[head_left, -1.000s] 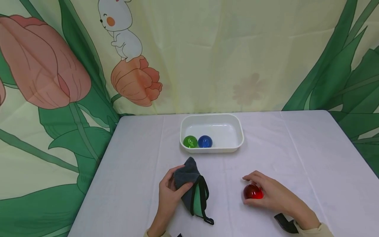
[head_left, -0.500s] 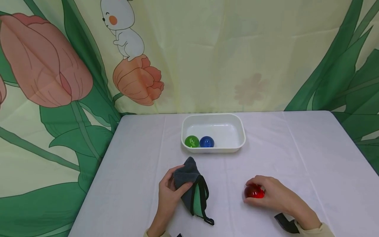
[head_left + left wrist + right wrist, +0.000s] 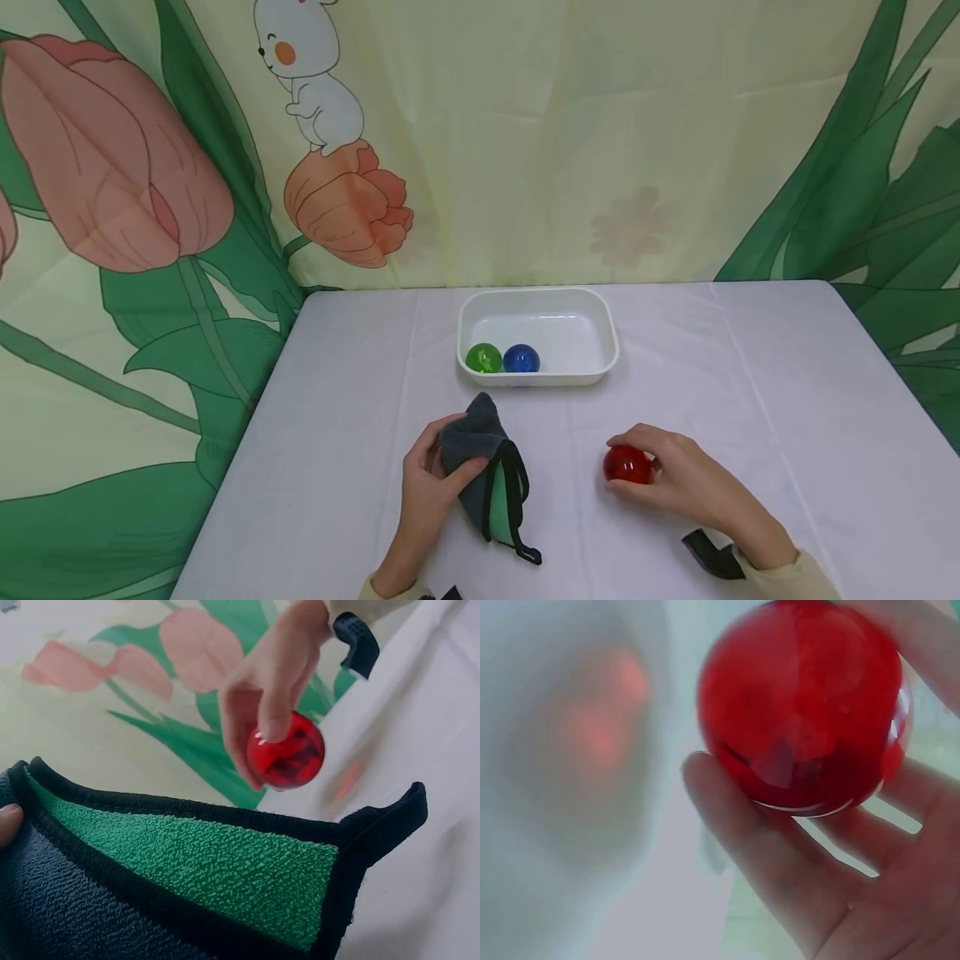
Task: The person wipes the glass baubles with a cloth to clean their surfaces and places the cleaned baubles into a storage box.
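Between thumb and fingers, my left hand [image 3: 435,492] pinches a folded cloth [image 3: 476,475], dark grey-blue outside and green inside, with black edging and a small loop at its lower corner. In the left wrist view the green towelling [image 3: 202,859] shows between the black edges. My right hand [image 3: 682,475] grips a clear red ball [image 3: 628,464], held just off the table to the right of the cloth. Close up in the right wrist view, the red ball [image 3: 802,705] rests against the curled fingers and thumb.
A white tray [image 3: 573,379] stands at the back of the white-covered table [image 3: 330,433]. A green ball [image 3: 483,357] and a blue ball [image 3: 521,358] lie in its front left part. Behind the table hangs a printed curtain [image 3: 510,150].
My right hand has lifted the red ball and carried it slightly left and away from me, after closing its fingers round it. The left hand and cloth have barely moved.
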The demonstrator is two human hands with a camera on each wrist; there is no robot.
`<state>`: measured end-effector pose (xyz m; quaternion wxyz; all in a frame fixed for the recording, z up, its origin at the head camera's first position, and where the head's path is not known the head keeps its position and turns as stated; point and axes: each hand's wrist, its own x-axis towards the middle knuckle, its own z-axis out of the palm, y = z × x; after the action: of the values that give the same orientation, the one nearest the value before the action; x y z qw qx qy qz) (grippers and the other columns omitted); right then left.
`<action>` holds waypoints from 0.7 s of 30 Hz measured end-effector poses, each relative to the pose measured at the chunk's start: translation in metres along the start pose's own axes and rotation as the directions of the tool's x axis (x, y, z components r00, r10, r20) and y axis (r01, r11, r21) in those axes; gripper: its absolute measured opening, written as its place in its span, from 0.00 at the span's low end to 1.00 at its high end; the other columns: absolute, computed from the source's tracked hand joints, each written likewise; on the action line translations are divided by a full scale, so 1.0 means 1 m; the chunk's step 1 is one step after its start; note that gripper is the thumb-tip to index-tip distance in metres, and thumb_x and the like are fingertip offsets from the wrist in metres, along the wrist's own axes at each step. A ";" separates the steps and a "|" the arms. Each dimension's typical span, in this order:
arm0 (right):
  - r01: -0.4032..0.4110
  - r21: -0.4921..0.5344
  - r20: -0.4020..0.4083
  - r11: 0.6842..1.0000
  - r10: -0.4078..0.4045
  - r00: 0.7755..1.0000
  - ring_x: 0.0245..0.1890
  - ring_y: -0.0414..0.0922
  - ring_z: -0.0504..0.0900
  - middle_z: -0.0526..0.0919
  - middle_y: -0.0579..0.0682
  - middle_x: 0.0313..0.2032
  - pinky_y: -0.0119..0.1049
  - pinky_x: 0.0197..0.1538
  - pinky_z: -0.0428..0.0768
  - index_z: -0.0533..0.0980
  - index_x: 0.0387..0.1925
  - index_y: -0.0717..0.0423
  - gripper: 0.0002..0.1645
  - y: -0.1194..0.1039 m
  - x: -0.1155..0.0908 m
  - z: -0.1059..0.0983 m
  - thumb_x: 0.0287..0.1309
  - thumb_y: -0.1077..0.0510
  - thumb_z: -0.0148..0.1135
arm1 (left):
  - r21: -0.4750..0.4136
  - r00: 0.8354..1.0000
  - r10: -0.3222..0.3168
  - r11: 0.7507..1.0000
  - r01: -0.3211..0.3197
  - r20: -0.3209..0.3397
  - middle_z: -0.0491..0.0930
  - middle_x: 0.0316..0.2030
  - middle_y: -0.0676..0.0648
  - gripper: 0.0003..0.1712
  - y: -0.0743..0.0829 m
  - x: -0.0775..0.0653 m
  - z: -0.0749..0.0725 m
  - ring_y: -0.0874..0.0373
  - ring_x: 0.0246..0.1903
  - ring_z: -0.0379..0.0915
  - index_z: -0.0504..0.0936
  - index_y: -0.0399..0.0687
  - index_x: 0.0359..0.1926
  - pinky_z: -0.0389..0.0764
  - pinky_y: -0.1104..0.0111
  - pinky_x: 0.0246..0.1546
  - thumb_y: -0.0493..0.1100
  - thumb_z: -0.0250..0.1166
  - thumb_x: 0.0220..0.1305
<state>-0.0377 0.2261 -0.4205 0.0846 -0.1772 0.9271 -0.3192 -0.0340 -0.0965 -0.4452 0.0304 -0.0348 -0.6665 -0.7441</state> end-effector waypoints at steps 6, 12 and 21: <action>-0.007 0.028 -0.049 1.000 0.008 0.999 0.41 0.38 0.79 0.82 0.40 0.42 0.25 0.36 0.82 0.80 0.50 0.49 0.32 -0.014 0.007 -0.004 0.51 0.34 0.71 | -0.006 0.997 0.053 0.999 -0.052 0.047 0.78 0.55 0.40 0.32 0.003 0.003 0.007 0.53 0.54 0.78 0.78 0.42 0.58 0.79 0.71 0.57 0.27 0.74 0.50; 0.061 0.063 -0.123 0.996 -0.053 0.991 0.41 0.38 0.80 0.83 0.40 0.44 0.27 0.37 0.84 0.80 0.51 0.46 0.30 -0.025 0.018 -0.003 0.50 0.36 0.73 | -0.021 0.992 0.070 0.997 -0.069 0.109 0.78 0.55 0.38 0.32 0.007 0.007 0.018 0.54 0.52 0.79 0.77 0.40 0.59 0.79 0.70 0.57 0.28 0.74 0.51; 0.131 0.071 -0.209 0.989 -0.114 0.971 0.42 0.38 0.80 0.83 0.40 0.47 0.29 0.40 0.85 0.79 0.54 0.45 0.32 -0.038 0.032 -0.010 0.49 0.39 0.75 | -0.042 0.983 0.080 0.996 -0.074 0.164 0.76 0.57 0.38 0.33 0.011 0.012 0.031 0.53 0.53 0.78 0.76 0.41 0.61 0.78 0.68 0.59 0.28 0.73 0.52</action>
<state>-0.0593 0.1918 -0.3905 -0.0235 -0.1966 0.9039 -0.3792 -0.0450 -0.0667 -0.4300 0.0034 -0.1227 -0.6516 -0.7486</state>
